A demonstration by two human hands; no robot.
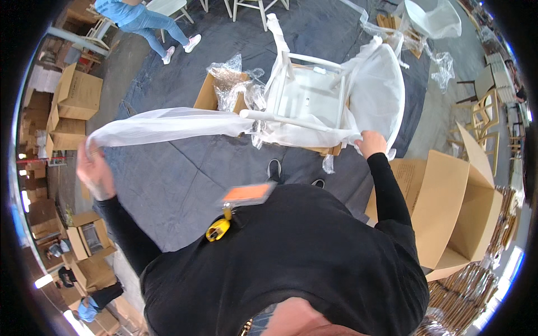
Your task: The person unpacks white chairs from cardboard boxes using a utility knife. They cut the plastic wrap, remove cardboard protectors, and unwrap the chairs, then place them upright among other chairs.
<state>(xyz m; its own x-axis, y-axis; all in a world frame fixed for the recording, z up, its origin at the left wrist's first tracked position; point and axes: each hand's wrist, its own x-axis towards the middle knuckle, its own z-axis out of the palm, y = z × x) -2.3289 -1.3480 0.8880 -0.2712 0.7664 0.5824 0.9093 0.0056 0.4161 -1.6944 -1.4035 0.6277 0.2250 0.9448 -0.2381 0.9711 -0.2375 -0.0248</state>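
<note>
A white chair lies overturned in front of me with its legs sticking out, partly covered by translucent white foam wrap. From the near leg, a long strip of the wrap stretches to the left. My left hand, slightly blurred, is closed on the strip's far end, well away from the chair. At the chair's near right side, my right hand grips the wrapped edge of the chair back. The fingertips of that hand are partly hidden. Flattened cardboard shows under the chair.
A dark sheet covers the floor. Clear plastic wrap and a cardboard piece lie left of the chair. An open carton stands at right, more boxes at left. A person in a blue top stands far left near other chairs.
</note>
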